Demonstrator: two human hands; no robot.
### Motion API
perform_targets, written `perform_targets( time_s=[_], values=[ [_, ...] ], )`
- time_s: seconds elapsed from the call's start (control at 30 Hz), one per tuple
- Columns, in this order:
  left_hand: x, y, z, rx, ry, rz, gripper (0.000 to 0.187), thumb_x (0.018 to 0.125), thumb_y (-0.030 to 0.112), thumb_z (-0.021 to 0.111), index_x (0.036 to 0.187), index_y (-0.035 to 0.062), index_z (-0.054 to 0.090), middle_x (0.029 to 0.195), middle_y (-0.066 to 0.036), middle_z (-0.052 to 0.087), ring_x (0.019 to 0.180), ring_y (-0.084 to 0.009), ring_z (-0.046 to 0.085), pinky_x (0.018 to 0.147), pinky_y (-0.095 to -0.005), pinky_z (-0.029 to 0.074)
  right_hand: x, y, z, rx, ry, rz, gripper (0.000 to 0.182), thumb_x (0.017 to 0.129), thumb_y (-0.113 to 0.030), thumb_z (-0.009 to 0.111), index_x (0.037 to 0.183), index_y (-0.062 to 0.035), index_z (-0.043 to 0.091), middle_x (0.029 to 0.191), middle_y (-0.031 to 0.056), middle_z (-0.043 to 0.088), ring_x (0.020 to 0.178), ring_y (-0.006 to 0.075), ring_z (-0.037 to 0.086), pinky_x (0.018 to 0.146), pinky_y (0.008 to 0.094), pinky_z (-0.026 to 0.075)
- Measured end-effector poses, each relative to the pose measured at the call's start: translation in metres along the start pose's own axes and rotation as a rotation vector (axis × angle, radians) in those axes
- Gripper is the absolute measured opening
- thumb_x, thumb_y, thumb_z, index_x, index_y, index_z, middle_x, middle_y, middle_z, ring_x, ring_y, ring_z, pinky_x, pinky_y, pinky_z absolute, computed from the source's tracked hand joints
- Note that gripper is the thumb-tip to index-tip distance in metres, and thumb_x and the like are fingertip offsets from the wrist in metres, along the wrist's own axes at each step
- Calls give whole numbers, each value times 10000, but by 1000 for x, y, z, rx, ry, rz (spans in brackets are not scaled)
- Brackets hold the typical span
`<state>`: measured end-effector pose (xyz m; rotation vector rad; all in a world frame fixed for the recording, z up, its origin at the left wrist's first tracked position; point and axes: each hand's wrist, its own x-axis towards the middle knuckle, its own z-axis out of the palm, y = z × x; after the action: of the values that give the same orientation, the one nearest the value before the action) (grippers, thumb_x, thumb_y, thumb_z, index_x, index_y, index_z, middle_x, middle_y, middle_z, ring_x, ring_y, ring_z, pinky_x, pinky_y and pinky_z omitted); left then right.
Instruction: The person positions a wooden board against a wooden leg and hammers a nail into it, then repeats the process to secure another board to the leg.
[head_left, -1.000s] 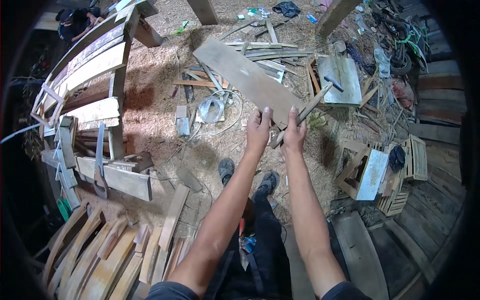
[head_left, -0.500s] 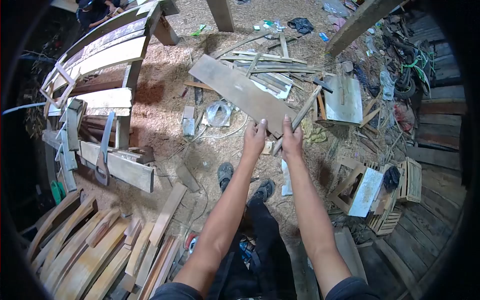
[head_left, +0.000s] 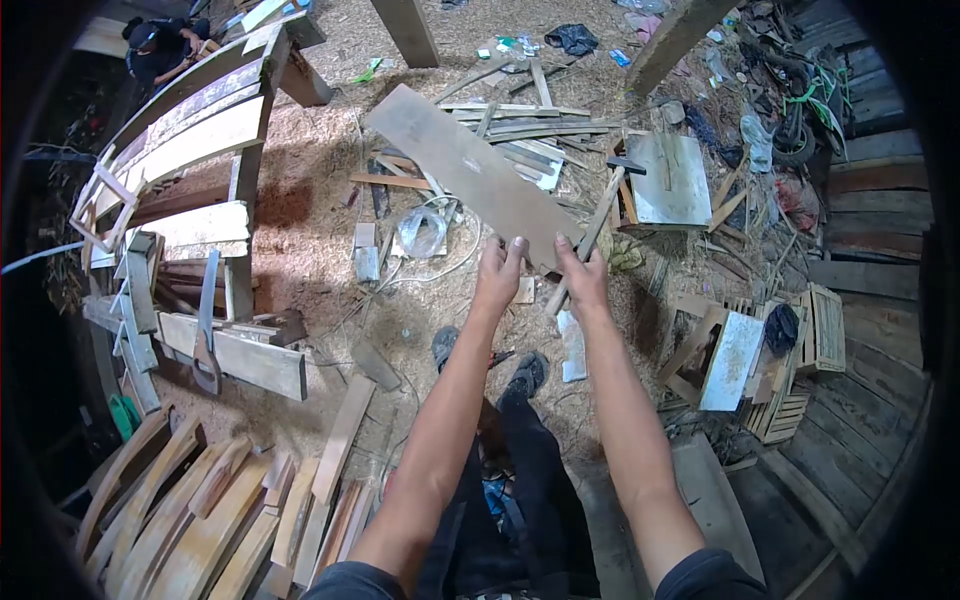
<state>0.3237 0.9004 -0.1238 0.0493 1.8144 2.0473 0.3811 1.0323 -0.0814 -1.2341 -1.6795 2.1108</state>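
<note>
Board (head_left: 465,165) and hammer (head_left: 603,212) are held out above the littered floor (head_left: 325,140).
The left hand (head_left: 498,275) is closed on the board's near end; the right hand (head_left: 583,277), also closed, grips the hammer's handle, thumb on the board's corner.

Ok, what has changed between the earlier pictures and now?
The hammer has turned more upright in view, its head swinging left. The board has shifted slightly left. Nothing was taken hold of or let go: the left hand still grips the board's near end, the right hand the hammer. The handsaw stayed put.
</note>
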Motion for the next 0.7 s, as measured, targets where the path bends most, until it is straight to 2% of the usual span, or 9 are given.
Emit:
perform_targets(
  time_s=[0.1, 0.2, 0.3, 0.4, 0.53, 0.6, 0.63, 0.7],
  values=[
    [9, -23, -2, 135, -1, -81, 265, 1026, 250, 591, 1099, -4, 577, 837, -18, 646, 675, -49, 524, 585, -214, 392, 6, -11, -15, 38, -72, 21, 477, 851, -266, 829, 1172, 24, 628, 1078, 104, 702, 939, 173, 670, 862, 323, 531],
    [0, 32, 14, 140, -56, -147, 271, 1014, 284, 616, 999, 15, 587, 740, 3, 607, 613, -45, 484, 545, -229, 370, 16, -13, -33, 36, -170, 20, 445, 856, -242, 822, 1169, 18, 642, 1055, 89, 706, 915, 158, 673, 834, 298, 535],
    [1, 22, 24, 197, 13, -139, 307, 1006, 324, 627, 927, 31, 580, 675, 18, 563, 567, -43, 443, 517, -238, 350, 14, -14, -33, 152, -139, -9, 437, 852, -238, 824, 1163, 19, 657, 1024, 72, 708, 900, 134, 668, 806, 268, 532],
    [3, 15, 26, 187, 21, -177, 306, 1016, 330, 609, 944, 33, 587, 680, 20, 573, 567, -46, 447, 515, -239, 348, 12, -12, -25, 206, -118, -102, 447, 840, -248, 836, 1155, 16, 661, 1013, 63, 707, 880, 126, 661, 798, 268, 531],
    [4, 25, 24, 16, -52, -168, 282, 1046, 297, 553, 1054, 16, 579, 818, -32, 645, 680, -78, 554, 584, -253, 427, 11, 5, -16, 210, -43, -177, 456, 819, -245, 854, 1140, 18, 665, 1021, 60, 702, 881, 126, 655, 812, 270, 530],
    [6, 25, 21, -14, -37, -155, 276, 1059, 273, 525, 1116, 6, 566, 909, -61, 672, 758, -98, 603, 634, -262, 468, 13, 10, -14, 165, -55, -198, 527, 812, -276, 862, 1172, 34, 634, 1051, 70, 694, 918, 137, 654, 833, 284, 532],
    [7, 26, 16, 14, -83, -164, 294, 1066, 254, 508, 1198, -9, 528, 1003, -85, 675, 848, -122, 629, 699, -274, 498, 10, 7, -13, 139, -65, -218, 547, 812, -286, 862, 1185, 36, 625, 1059, 73, 691, 926, 140, 652, 836, 288, 532],
    [9, 26, 19, -59, -58, -89, 306, 1065, 257, 513, 1225, -4, 517, 996, -80, 676, 851, -121, 630, 693, -279, 501, 9, 6, -11, 103, -101, -235, 627, 811, -323, 864, 1236, 45, 584, 1099, 89, 680, 967, 152, 645, 866, 302, 526]
  ],
)
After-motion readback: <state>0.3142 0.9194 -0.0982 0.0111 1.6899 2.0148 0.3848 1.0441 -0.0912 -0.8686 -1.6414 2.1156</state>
